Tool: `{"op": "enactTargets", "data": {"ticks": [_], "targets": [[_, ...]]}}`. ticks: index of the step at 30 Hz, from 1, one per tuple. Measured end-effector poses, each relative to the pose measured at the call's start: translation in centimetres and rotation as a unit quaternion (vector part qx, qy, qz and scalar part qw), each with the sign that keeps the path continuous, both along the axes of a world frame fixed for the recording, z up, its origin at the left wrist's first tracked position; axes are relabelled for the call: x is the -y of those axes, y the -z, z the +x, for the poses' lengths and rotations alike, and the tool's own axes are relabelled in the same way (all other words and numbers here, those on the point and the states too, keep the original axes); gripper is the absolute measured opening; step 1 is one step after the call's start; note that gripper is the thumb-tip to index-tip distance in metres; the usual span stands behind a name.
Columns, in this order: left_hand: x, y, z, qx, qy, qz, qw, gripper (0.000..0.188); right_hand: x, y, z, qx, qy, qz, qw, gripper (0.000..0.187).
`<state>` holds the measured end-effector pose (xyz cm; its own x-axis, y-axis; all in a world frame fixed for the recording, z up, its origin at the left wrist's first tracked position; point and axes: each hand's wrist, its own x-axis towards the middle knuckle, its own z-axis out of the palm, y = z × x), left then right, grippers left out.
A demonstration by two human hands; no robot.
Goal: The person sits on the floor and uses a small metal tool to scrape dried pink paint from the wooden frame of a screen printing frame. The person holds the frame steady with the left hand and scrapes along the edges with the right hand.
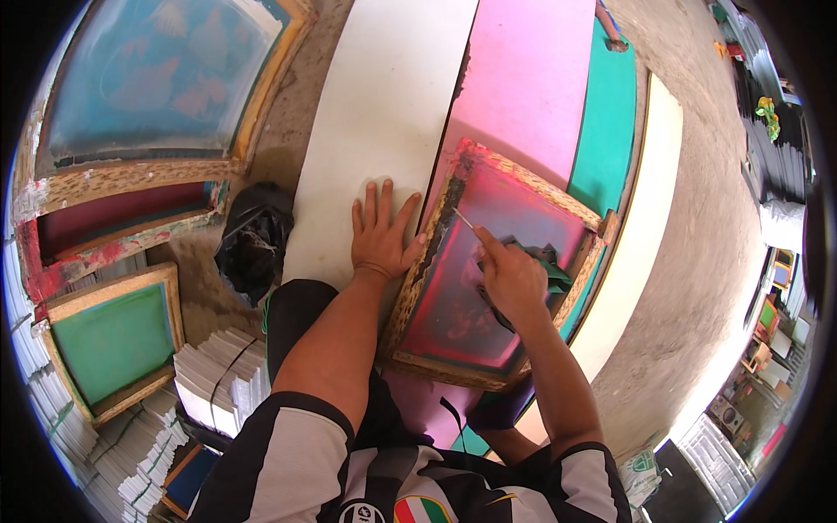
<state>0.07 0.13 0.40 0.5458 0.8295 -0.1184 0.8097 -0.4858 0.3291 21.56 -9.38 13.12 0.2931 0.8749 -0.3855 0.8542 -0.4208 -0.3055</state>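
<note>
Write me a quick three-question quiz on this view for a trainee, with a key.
1. True or false: the left hand is balled into a fist.
2. The board between the white board and the teal board is: a) yellow, b) pink, c) black.
3. Which hand holds the thin tool over the wood-framed screen?

Key: 1. False, its fingers are spread. 2. b. 3. The right hand.

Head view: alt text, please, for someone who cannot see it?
A person's right hand holds a thin pale tool over a pink wood-framed screen, dark green cloth under the hand; the left hand lies spread on a long white board.
</note>
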Motion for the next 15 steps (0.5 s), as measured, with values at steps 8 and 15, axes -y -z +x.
{"op": "enactTargets", "data": {"ticks": [8,15], "targets": [[-0.1,0.0,-0.1,0.009,0.007,0.002,1.000,0.070,-0.6,-0.6,0.3,0.017,-0.028,-0.030,0.999,0.037],[-0.1,0.2,0.0,0.008,0.009,0.009,1.000,0.070,-1.3,-1.3,0.0,0.066,-0.105,-0.075,0.989,0.045]]}}
